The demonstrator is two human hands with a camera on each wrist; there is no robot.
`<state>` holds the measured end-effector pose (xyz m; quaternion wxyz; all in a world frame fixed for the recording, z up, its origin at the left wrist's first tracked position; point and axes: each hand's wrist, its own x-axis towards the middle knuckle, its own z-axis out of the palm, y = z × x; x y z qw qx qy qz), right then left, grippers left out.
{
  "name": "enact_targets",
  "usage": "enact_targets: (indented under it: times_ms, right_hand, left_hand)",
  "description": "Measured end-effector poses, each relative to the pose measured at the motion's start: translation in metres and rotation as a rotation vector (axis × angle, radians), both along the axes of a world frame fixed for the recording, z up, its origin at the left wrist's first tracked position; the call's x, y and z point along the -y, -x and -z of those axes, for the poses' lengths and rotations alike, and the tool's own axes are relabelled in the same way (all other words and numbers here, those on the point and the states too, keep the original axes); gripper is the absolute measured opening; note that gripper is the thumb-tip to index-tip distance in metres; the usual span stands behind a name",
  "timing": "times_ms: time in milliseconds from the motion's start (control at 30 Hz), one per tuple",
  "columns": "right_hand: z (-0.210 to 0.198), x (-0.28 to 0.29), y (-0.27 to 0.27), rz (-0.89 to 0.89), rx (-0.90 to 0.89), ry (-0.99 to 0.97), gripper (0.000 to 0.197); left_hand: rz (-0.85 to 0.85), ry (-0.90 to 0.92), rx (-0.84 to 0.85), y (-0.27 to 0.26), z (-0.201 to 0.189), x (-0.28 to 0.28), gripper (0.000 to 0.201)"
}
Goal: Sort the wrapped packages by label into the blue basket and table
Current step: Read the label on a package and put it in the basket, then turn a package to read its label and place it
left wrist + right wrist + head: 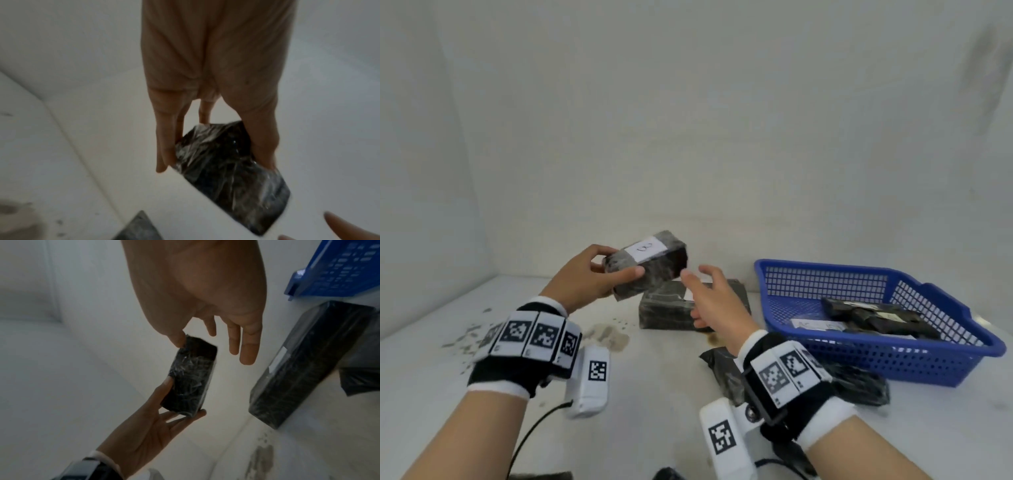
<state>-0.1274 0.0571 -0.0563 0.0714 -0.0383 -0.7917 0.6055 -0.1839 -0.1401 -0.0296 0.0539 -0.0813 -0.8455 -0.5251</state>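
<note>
White and worn with grey patches, the table (661, 404) spreads across the near scene up to pale walls. On its right side sits the blue basket (893, 356), a mesh tray with several dark wrapped packages (873, 317) lying inside, white labels showing on some. Left of the basket, toward the middle, a large wrapped block (664, 311) lies flat on the table, and a crumpled dark bag (722, 373) lies nearer, partly hidden by the right wrist. Lifted above the table, just left of the large block, is a smaller wrapped package (650, 265) with a white handwritten label on its upper face. The left hand (585, 277) grips this package at its near end, thumb on one side and fingers on the other. The right hand (709, 298) hovers beside the package's far end with fingers spread and loose; whether its thumb touches the wrap cannot be told.
</note>
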Motion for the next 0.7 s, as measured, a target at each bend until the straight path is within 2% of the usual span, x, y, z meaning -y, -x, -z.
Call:
enact_targets:
  times_ms: [100,167,333,567,700]
  right_hand:
    - [0.016,0.01,0.024,-0.015,0.039,-0.139,0.054]
    - [0.023,0.009,0.038,-0.013,0.065,-0.257,0.05]
    - [0.035,0.003,0.082,0.035,0.162,-0.559,0.05]
    - [0.051,-0.009,0.116,0.06,0.239,-0.906,0.049]
    - [0.048,-0.008,0.12,0.027,0.263,-0.994,0.051]
  left_hand:
    - [-0.202,-0.025,0.084,0.036,0.024,0.025,0.063]
    - [-0.269,0.015,0.154,0.058,0.043,0.033,0.072]
    - [-0.376,0.116,0.345,0.105,0.082,0.037,0.129]
    - [-0.414,0.117,0.326,0.146,0.104,0.01,0.134]
    - [-0.415,0.095,0.334,0.156,0.103,-0.009,0.122]
